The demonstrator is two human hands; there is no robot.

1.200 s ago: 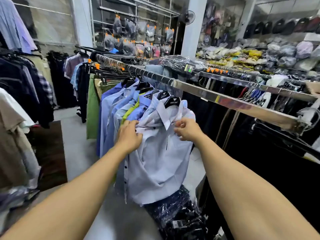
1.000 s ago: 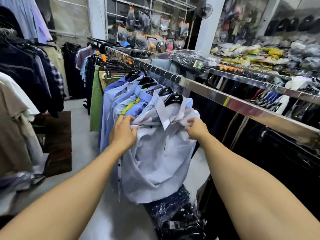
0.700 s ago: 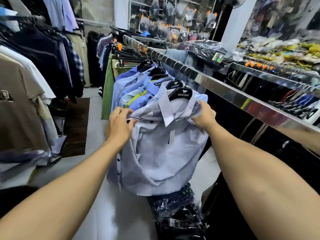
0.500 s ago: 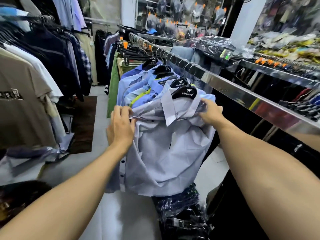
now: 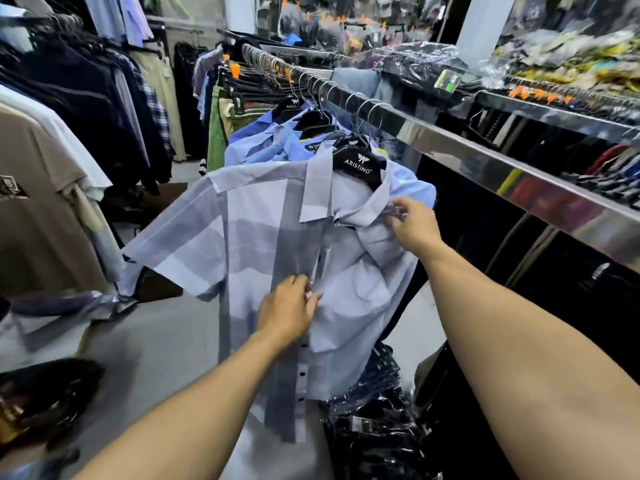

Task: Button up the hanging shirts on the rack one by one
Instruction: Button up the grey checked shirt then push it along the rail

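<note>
A pale grey-blue short-sleeved shirt (image 5: 249, 230) with wide stripes hangs on a black hanger (image 5: 360, 164) from the steel rack rail (image 5: 460, 150). Its front faces me, spread out to the left. My left hand (image 5: 287, 311) pinches the front placket halfway down, beside the dark buttons. My right hand (image 5: 412, 223) pinches the fabric just under the right collar point. Behind this shirt hang several blue shirts (image 5: 263, 140).
Dark and beige garments (image 5: 52, 202) hang on a rack to the left. Bagged dark clothes (image 5: 374, 417) are piled on the floor under the shirt. Black trousers (image 5: 540, 271) hang right of the rail. Grey floor (image 5: 156, 327) lies between the racks.
The shirt has been turned and spread flat towards me. My left hand dropped from the shoulder to the placket. My right hand shifted to the collar area.
</note>
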